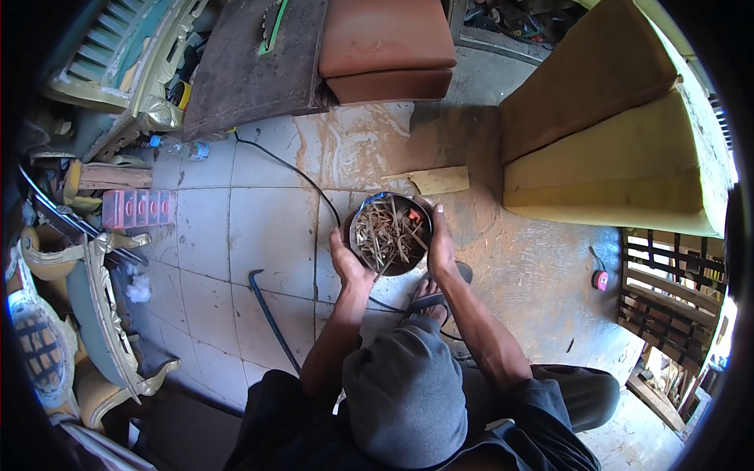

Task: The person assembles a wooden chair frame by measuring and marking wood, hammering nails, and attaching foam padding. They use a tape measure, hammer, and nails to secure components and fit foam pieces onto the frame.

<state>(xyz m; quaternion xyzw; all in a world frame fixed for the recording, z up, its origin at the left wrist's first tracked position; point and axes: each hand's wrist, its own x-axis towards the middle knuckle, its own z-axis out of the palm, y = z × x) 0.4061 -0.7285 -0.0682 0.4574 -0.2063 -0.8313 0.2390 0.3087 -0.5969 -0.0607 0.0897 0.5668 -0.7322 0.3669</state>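
Observation:
Between my two hands is a round, dark-walled bowl-like container [425,238]. My left hand [350,261] cups its left side and my right hand [442,242] presses along its right side, both with fingers partly hidden. Thin brown scraps [386,234], like wood splinters, fill much of it. A small orange-red piece [414,214] lies among them near the right wall. Something blue [372,199] shows at the far left rim. Just beyond the container, a flat yellowish strip [441,181] lies on the floor. My sandalled foot [431,301] is close to the near side.
A black cable [294,169] crosses the tiles, and a hooked metal bar [271,318] lies at left. Carved chair frames [106,314] and a red organiser box [139,209] stand further left. A padded yellow-brown furniture piece [597,165], pink tape measure [600,279] and brown cushion [387,43] are around.

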